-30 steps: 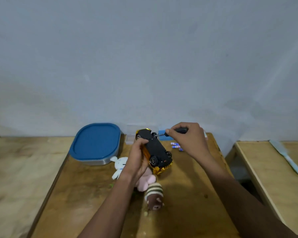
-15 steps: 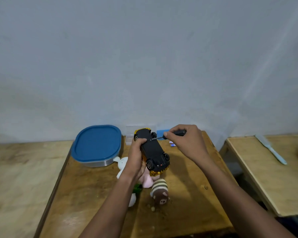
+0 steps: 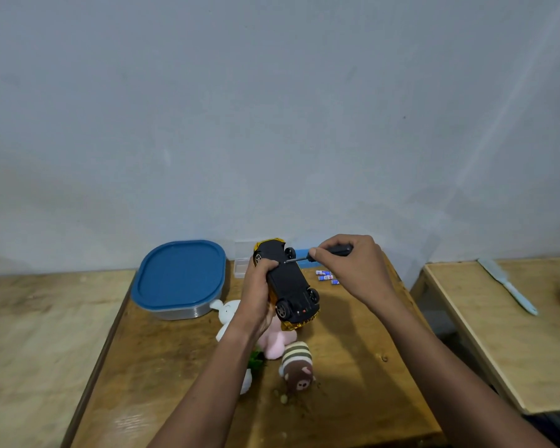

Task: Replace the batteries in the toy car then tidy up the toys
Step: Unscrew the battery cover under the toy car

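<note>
One toy car (image 3: 288, 282), gold-bodied with a flat black underside and four black wheels, is held belly-up above the bench (image 3: 175, 367), just right of the blue-lidded box (image 3: 180, 276). The left hand (image 3: 256, 299) grips its side, thumb on the underside. The right hand (image 3: 349, 270) pinches a black screwdriver (image 3: 338, 249), its tip touching the underside by that thumb. Since half a second ago the car has barely shifted. The right hand now uncovers three small batteries (image 3: 326, 277) farther right of the box.
</note>
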{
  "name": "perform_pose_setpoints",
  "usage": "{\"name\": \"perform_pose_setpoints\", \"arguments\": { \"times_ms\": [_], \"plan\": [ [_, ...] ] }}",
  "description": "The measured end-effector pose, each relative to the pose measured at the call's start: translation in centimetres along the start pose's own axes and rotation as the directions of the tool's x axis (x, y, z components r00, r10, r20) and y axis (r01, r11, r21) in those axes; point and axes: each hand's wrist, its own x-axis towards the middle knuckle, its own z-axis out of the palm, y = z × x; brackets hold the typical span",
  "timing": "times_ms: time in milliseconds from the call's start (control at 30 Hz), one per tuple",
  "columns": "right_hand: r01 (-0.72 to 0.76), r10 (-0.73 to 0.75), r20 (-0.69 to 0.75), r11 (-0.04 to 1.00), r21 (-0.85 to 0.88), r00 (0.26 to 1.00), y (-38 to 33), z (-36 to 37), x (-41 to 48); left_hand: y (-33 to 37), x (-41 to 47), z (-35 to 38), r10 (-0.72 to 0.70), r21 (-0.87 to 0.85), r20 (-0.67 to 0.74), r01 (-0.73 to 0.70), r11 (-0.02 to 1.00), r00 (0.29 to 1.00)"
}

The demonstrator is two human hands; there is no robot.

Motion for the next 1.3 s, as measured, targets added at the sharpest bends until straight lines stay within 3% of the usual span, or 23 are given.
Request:
{"name": "perform_pose_setpoints", "arguments": {
  "times_ms": [1000, 1300],
  "plan": [
    [0.001, -0.009, 0.136, 0.998, 0.057, 0.991, 7.4, -7.9, 9.0, -4.0, 4.3, 10.7, 0.123, 0.348, -0.098, -0.082, 0.934, 0.988],
    [0.101, -0.095, 0.275, 0.995, -0.007, 0.957, 9.5, -9.7, 11.6, -5.6, 5.4, 13.3, 0.099, 0.284, -0.106, -0.065, 0.957, 0.990]
  ]
}}
